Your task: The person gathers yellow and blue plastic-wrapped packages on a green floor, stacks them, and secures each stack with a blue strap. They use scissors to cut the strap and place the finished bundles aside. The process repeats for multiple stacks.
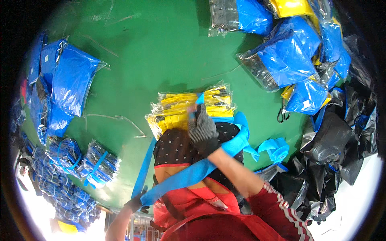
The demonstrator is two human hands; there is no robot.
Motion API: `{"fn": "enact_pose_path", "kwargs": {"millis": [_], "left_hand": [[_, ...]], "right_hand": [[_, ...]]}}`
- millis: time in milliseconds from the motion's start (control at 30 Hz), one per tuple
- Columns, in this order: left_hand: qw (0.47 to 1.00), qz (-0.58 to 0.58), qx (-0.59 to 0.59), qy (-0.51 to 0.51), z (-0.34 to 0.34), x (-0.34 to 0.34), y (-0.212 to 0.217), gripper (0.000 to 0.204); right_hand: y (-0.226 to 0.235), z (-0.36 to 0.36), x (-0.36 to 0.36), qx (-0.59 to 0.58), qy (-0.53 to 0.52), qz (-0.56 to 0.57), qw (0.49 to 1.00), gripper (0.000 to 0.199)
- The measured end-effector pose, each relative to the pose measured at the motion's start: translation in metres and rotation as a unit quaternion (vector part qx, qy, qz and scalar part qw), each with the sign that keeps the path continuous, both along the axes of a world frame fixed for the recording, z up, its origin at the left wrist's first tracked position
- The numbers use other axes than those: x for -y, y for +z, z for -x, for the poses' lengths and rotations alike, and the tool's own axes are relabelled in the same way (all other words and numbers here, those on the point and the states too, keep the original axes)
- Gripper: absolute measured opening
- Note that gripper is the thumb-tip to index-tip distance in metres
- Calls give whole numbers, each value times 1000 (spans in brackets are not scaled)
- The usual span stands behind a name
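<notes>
L hand point(135, 202), dark-gloved, closed on blue strap point(177, 185); strap runs up to both sides of yellow bagged stack point(171, 120). Stack's on green floor point(132, 76), ctr, just past knees point(173, 145). R hand point(202, 128), striped glove, over stack, part blurred, can't tell if gripping. Scissors point(283, 116) off R, nr blue bagged packs point(287, 56).

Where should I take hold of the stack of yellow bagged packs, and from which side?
The yellow stack looks best clasped at both ends, a palm coming in from left and right: those ends look exposed, while the knees crowd its near edge and the right hand covers part of its middle.
</notes>
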State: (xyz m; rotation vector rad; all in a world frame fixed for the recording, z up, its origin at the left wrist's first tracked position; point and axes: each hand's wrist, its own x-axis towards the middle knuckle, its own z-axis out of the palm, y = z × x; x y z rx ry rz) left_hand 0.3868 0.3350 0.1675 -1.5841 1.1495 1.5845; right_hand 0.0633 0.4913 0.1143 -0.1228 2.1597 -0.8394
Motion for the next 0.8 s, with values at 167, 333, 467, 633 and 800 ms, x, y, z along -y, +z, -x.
{"fn": "enact_pose_path", "kwargs": {"millis": [167,333,467,633,800], "left_hand": [[894,-142,37,424,-74,-62,-124,61],[882,143,-201,401,-33,-19,-196,56],[899,400,-173,-32,9,-10,-209,67],[808,497,-25,-314,33,-30,-230,69],[914,341,-220,2,37,-33,-221,45]], "right_hand": [[54,-83,-56,-135,-83,-35,987,24],[37,-97,-69,8,-224,59,973,48],[50,-102,-79,-22,-61,-34,997,23],[91,-138,-119,-79,239,-2,968,13],[76,-143,-107,12,158,-13,987,22]]}}
